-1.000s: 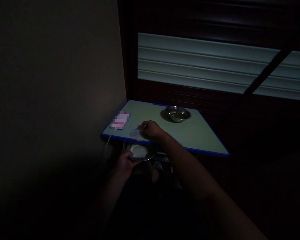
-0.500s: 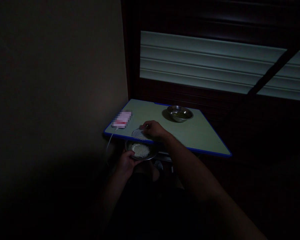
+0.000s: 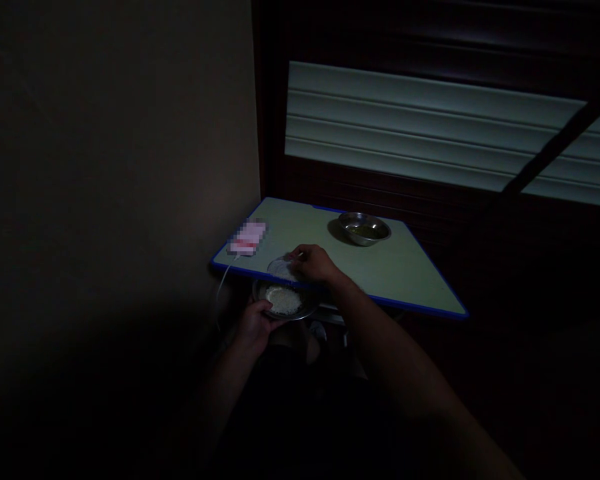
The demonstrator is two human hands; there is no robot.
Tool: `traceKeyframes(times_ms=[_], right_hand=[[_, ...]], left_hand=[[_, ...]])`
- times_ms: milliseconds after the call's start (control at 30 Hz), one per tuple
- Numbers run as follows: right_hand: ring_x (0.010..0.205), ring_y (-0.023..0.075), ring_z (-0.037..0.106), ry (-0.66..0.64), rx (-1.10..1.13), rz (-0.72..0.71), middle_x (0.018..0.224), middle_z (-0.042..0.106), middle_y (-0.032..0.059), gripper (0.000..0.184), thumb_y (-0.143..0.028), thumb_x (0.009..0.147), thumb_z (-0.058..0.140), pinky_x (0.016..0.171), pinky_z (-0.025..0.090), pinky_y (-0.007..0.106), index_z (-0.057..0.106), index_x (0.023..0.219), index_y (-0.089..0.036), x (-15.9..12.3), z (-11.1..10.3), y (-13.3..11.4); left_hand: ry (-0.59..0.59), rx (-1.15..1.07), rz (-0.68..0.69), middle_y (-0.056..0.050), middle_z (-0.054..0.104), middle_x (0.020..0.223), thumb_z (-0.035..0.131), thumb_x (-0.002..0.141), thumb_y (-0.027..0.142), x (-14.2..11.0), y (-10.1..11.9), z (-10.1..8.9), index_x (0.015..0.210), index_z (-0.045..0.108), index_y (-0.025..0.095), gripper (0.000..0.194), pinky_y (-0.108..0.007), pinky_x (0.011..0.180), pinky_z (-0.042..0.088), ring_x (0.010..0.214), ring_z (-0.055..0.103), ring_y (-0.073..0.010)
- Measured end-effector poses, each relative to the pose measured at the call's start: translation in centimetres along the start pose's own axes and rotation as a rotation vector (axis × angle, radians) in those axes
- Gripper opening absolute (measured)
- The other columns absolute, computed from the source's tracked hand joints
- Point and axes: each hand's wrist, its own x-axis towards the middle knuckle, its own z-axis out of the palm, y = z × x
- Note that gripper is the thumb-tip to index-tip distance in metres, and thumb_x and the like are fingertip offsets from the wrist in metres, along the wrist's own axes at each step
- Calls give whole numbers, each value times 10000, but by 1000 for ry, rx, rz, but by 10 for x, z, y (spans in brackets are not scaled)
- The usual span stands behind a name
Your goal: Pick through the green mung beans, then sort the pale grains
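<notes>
My left hand (image 3: 257, 327) grips the left rim of a metal bowl (image 3: 307, 308), thumb on top, just below the table's front edge. White grains that look like rice (image 3: 284, 300) lie in that bowl. Above it, my right hand (image 3: 313, 262) has its fingers closed on the right side of a pale, see-through round container (image 3: 281, 267). The container is tilted towards the bowl, with small white grains along its lower edge. Dim light hides what exact kind of container it is.
The pale green table (image 3: 395, 270) has a blue rim. A second metal bowl (image 3: 364, 230) with greenish contents stands at its back. A blurred-out pink phone-like object (image 3: 249, 238) with a white cable (image 3: 220, 290) lies at the left, near the wall (image 3: 180, 153).
The whole view has shifted slightly, so things sit a little further right. Both hands keep their holds on the bowl and the container, with hardly any movement.
</notes>
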Motion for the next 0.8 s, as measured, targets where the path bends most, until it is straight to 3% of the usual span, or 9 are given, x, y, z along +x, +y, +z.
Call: traceKeyframes(times_ms=[300,800], right_hand=[[699,136,602,87,-103,23,828,715,33,220,-189,740,654,691,448,242,708,954,-193,-15,0,-4],[681,131,629,151,-2,51,789,722,25,186,-231,755,676,670,455,232,685,939,-203,-34,6,-3]], left_hand=[[-1,-28,2,-57,682,962,539,582,37,-1,1,1,1090,599,244,553,-551,752,559,892,663,-262],[-2,-4,-19,-61,678,988,532,603,56,1,0,0,1056,606,256,501,-557,752,559,919,657,-258]])
